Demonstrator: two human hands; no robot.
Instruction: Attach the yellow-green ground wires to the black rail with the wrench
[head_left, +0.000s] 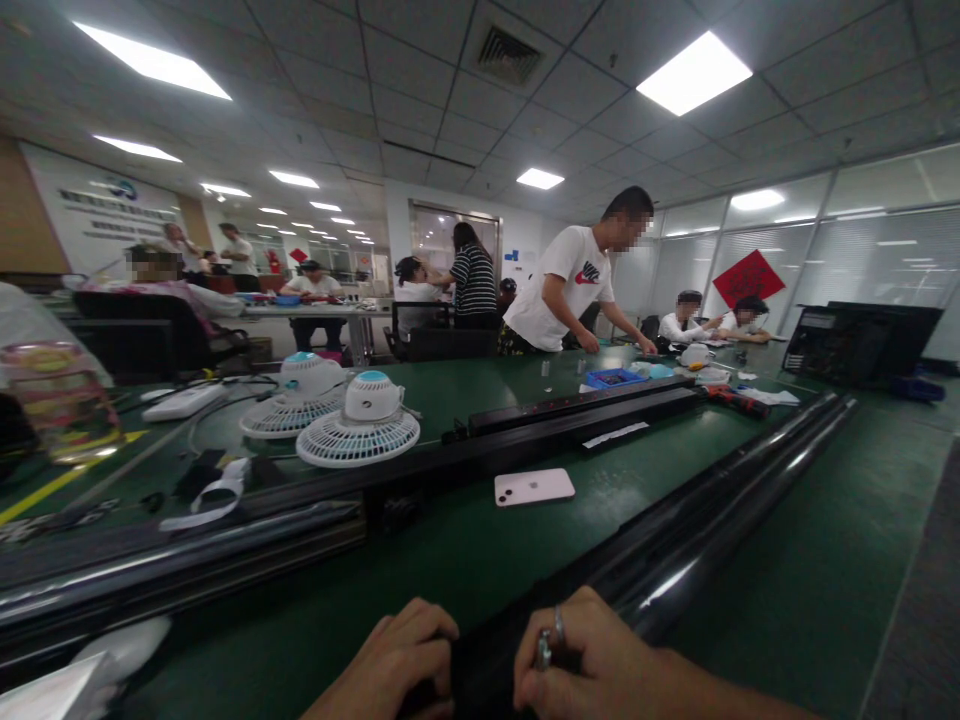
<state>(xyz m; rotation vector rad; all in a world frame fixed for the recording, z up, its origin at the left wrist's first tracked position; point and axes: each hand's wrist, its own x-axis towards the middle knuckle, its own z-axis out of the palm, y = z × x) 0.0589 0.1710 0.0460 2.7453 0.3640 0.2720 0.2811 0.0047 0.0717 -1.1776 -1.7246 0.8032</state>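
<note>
At the bottom of the head view, my left hand (409,655) has its fingers curled against the left edge of a long, black, shiny bar (645,560). My right hand (581,650), with rings on its fingers, is closed at the bar's right edge, close to my left hand. The bar's near end lies between the two hands, and my fingertips are partly hidden. From there the bar runs away to the upper right across the green table (480,560). A second glossy black length lies alongside it. Beyond the bar rests a pink phone (534,487), back side up.
Two white fans (358,425) lie on the table at left, near a power strip (184,402). More black bars (180,560) lie at left and across the middle. A blue tray (615,378) and a computer case (855,340) are farther back. A co-worker (570,275) leans over the far side.
</note>
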